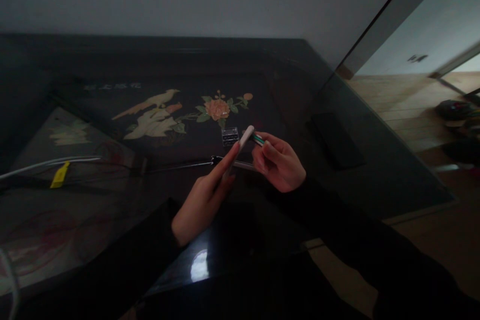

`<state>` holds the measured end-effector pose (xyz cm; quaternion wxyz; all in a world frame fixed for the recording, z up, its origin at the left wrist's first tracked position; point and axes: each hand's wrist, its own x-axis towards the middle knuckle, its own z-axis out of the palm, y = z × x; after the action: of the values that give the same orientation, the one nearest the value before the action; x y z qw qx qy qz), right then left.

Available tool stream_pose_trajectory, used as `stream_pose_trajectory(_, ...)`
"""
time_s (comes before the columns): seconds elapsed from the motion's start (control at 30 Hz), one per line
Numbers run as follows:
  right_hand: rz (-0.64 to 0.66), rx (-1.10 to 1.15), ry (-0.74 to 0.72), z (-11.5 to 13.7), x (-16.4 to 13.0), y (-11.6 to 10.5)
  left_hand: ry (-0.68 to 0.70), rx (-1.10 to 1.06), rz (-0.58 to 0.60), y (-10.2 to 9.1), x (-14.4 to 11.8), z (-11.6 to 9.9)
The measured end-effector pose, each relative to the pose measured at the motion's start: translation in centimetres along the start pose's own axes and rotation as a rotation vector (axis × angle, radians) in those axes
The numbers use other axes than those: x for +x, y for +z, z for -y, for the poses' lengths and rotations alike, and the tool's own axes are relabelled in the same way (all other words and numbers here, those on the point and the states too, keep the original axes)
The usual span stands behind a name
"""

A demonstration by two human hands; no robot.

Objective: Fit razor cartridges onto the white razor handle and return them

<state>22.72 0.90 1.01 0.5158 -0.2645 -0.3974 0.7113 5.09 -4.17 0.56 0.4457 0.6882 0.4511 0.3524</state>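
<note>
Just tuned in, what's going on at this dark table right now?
A person in black sleeves works over a glossy dark table with a painted bird and flower design. The left hand holds a slim white stick-like piece upright. The right hand pinches small green and white strands right at its tip. A small clear plastic piece lies on the table just behind, and a white cable with a yellow tag lies far left.

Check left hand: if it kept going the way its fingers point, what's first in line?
Left hand points up-right along the white stick it holds. Past its tip, likely the small clear box on the table, or the green wires; depth unclear.
</note>
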Motion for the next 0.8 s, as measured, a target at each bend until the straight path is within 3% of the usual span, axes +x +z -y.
stream_pose_trajectory(0.3,-0.091,-0.011,0.078,0.14,-0.03,0.18,0.059,-0.001,0.084,0.44,-0.41,0.02)
stream_pose_trajectory(0.8,0.017,0.015,-0.014,-0.13,-0.04,-0.14,-0.007,0.007,-0.007,-0.15,0.11,0.23)
